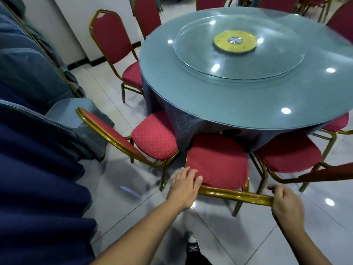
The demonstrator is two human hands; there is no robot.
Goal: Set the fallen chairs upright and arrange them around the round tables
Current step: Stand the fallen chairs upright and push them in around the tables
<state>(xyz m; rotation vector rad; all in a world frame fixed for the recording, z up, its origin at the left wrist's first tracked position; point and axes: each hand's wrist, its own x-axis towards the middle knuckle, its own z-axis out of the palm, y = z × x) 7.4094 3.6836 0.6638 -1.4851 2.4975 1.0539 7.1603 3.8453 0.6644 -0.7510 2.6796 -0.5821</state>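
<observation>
Both hands are on the gold top rail of the red chair (217, 159) right in front, seat tucked under the edge of the round table (248, 88). Left hand (184, 185) wraps the rail's left end, thumb over the top. Right hand (286, 203) grips the right end, fingers curled round it. More red chairs stand upright on either side, close to the tablecloth.

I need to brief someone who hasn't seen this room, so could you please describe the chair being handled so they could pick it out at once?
Start at the round table with the glass turntable. Several red chairs with gold frames stand along its near edge. The middle chair is the only one gripped: the left hand and right hand both hold its gold top rail.
</observation>
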